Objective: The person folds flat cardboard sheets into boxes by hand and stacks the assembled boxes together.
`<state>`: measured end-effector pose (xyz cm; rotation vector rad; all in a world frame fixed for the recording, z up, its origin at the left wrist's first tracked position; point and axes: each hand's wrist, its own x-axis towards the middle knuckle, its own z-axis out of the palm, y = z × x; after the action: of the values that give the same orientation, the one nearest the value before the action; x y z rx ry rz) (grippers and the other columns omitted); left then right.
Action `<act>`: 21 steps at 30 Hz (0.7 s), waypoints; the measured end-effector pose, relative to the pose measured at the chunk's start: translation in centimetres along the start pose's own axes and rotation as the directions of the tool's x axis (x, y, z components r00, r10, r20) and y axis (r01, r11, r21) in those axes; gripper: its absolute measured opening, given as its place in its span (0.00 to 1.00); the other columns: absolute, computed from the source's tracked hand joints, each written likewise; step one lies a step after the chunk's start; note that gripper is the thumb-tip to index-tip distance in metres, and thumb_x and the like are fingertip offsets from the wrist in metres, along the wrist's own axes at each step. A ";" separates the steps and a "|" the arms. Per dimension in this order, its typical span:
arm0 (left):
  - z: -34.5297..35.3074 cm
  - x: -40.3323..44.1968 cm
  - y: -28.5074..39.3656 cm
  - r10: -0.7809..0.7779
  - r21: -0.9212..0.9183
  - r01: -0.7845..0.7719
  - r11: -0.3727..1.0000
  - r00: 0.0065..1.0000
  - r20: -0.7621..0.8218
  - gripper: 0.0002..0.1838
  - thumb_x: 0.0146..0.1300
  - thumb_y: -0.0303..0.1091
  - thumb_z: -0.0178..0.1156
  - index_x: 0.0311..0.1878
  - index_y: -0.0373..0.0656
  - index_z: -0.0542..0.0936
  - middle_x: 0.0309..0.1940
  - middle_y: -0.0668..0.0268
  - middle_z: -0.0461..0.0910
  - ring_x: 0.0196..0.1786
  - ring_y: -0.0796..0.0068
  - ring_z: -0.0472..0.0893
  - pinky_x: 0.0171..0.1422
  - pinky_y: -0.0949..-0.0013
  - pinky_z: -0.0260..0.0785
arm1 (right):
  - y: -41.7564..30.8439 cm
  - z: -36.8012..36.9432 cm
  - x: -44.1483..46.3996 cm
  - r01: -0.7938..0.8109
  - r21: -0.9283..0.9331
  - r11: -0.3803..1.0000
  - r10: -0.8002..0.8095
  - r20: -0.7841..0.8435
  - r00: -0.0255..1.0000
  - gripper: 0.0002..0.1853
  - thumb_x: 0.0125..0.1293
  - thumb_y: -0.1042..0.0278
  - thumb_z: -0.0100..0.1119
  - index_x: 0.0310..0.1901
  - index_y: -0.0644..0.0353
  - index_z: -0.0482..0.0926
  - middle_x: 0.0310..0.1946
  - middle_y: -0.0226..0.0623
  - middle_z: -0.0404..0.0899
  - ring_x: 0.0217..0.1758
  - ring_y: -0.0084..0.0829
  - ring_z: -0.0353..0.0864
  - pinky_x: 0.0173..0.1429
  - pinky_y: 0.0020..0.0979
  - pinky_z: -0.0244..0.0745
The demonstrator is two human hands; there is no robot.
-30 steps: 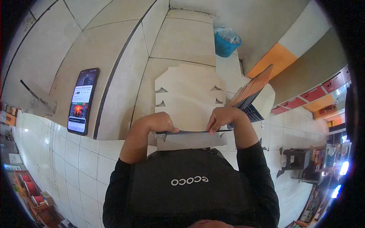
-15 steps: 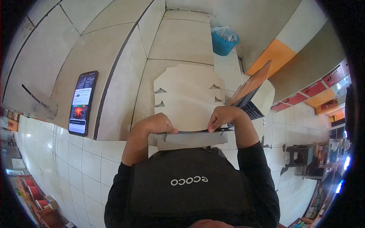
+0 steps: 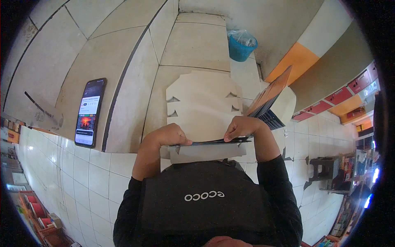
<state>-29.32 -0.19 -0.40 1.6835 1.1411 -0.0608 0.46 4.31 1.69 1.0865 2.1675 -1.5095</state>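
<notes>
A flat, pale cardboard box blank [image 3: 201, 105] lies in front of my body, with cut corners and small triangular notches along both sides. Near its close end, a section is folded up into a narrow ridge with a dark edge [image 3: 210, 143]. My left hand [image 3: 166, 136] pinches the left end of this ridge between curled fingers. At the right part of the same ridge, my right hand [image 3: 240, 128] grips with thumb and fingers together. Between the ridge and my dark apron [image 3: 205, 206] extends a lower cardboard flap [image 3: 210, 153].
A leaning stack of cardboard sheets [image 3: 269, 101] stands to the right. On the tiled ledge at left lies a phone [image 3: 89, 111] with its screen lit. A blue bin [image 3: 242, 47] with a plastic liner sits at the back. Farther right is a dark stool [image 3: 323, 168].
Both hands stay on the fold in almost the same place. The dark edge between them looks slightly thicker now. The view has shifted a little, and the phone's screen picture differs.
</notes>
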 end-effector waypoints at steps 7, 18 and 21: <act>0.2 0.4 -1.1 0.045 0.063 -0.042 0.997 0.998 -0.041 0.28 0.57 0.55 0.58 0.23 0.32 0.78 0.18 0.54 0.76 0.23 0.65 0.75 0.34 0.63 0.67 | 0.4 2.2 0.5 0.363 -0.286 0.887 -0.444 -0.310 0.841 0.09 0.54 0.72 0.56 0.36 0.58 0.83 0.29 0.42 0.81 0.31 0.39 0.80 0.40 0.32 0.72; 0.1 0.0 -0.5 0.104 0.066 -0.100 0.993 0.993 -0.059 0.31 0.58 0.58 0.56 0.24 0.31 0.77 0.17 0.52 0.74 0.22 0.64 0.73 0.34 0.62 0.66 | -0.7 1.7 -0.9 0.391 -0.167 0.905 -0.419 -0.200 0.885 0.11 0.54 0.70 0.61 0.41 0.57 0.83 0.29 0.39 0.83 0.26 0.29 0.79 0.33 0.26 0.71; 0.0 0.3 -0.9 0.068 0.080 -0.066 0.995 0.997 -0.019 0.30 0.57 0.57 0.56 0.24 0.32 0.78 0.17 0.52 0.74 0.22 0.64 0.73 0.34 0.62 0.66 | -1.4 1.5 -1.0 0.310 -0.150 0.939 -0.335 -0.195 0.922 0.12 0.54 0.64 0.66 0.40 0.58 0.83 0.28 0.38 0.83 0.26 0.27 0.79 0.33 0.25 0.71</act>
<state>-29.78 0.00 -1.25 1.7958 1.1103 -0.0458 -0.13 2.29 2.59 0.9275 2.6609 -1.4220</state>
